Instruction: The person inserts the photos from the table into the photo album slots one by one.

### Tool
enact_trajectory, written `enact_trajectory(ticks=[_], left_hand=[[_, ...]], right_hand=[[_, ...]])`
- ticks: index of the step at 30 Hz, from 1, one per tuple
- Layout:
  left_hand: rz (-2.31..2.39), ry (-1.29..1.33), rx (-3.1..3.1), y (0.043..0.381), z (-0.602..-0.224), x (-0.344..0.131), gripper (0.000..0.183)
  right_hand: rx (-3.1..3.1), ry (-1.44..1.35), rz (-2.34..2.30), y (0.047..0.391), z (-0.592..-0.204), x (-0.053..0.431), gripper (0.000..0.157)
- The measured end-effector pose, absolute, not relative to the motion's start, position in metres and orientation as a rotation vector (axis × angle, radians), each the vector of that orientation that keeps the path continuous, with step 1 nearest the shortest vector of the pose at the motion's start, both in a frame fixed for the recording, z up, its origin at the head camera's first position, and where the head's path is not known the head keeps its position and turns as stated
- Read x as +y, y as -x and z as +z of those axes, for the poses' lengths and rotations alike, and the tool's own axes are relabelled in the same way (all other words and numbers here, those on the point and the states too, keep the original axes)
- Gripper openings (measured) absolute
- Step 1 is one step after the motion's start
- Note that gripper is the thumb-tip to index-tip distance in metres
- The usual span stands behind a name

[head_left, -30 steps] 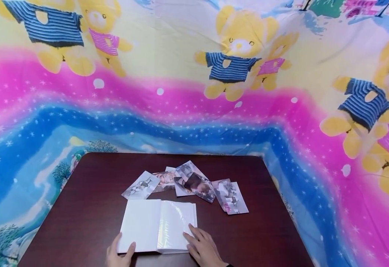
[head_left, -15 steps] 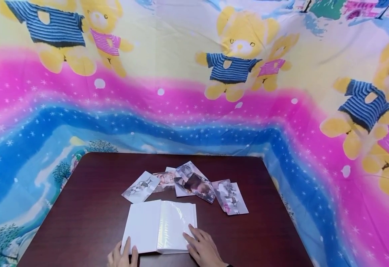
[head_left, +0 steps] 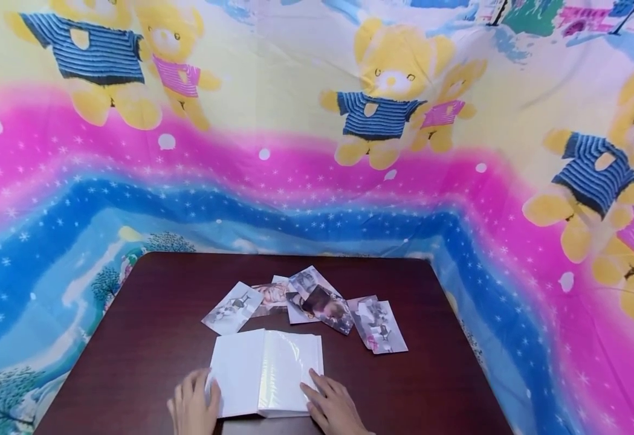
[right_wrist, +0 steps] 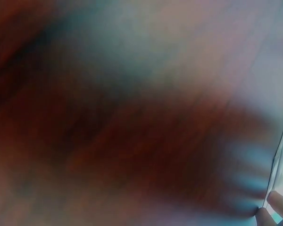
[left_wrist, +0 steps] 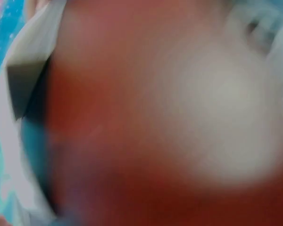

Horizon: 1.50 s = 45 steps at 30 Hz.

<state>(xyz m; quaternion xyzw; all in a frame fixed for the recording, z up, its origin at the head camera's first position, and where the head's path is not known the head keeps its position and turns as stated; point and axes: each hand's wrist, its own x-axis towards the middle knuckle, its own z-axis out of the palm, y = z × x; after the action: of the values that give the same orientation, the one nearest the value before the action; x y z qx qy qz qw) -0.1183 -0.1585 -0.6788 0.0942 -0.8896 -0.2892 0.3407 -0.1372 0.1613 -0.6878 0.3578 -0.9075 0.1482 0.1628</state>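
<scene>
The fingers of my right hand (head_left: 334, 403) lie spread on the right side of an open, white, rectangular album (head_left: 237, 374) with glossy plastic pages; those of my left hand (head_left: 193, 403) curve at its left edge, pinching or not I cannot tell. It rests on a dark reddish-brown table (head_left: 137, 344), near loose, rectangular printed photos (head_left: 332, 310).

You have a dark reddish-brown table (head_left: 126, 338) across the bottom of the head view. Your open album (head_left: 239, 371) lies on it at lower middle, with loose photos (head_left: 327, 308), several overlapping, above and to the right.
</scene>
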Motion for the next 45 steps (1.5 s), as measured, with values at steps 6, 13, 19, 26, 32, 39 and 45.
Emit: enact_trajectory(ticks=[6,13,19,26,32,39,45], left_hand=[[-0.756,-0.039,-2.328,0.201,-0.655,-0.193,0.019],[-0.930,-0.140,-2.590,0.248,-0.656,-0.210,0.032],[-0.991,-0.277,-2.737,0.255,-0.657,-0.210,0.053],[-0.924,-0.301,-2.787,0.256,-0.657,-0.208,0.060],[-1.039,-0.257,-2.680,0.258,-0.657,-0.220,0.033],[-1.139,-0.171,-2.573,0.253,-0.629,-0.228,0.014],[-1.245,-0.147,-2.400,0.235,-0.595,-0.210,0.013]], right_hand=[[-2.594,-1.023,0.395,0.137,-0.687,0.175,0.038],[-2.583,-1.041,0.347,0.136,-0.693,0.177,0.037],[-2.503,-1.030,0.363,0.135,-0.698,0.173,0.036],[-2.457,-1.011,0.347,0.133,-0.702,0.172,0.037],[-2.431,-0.998,0.340,0.133,-0.705,0.169,0.036],[-2.687,-1.131,0.412,0.142,-0.678,0.166,0.037],[-2.812,-1.172,0.571,0.185,-0.630,0.154,0.034]])
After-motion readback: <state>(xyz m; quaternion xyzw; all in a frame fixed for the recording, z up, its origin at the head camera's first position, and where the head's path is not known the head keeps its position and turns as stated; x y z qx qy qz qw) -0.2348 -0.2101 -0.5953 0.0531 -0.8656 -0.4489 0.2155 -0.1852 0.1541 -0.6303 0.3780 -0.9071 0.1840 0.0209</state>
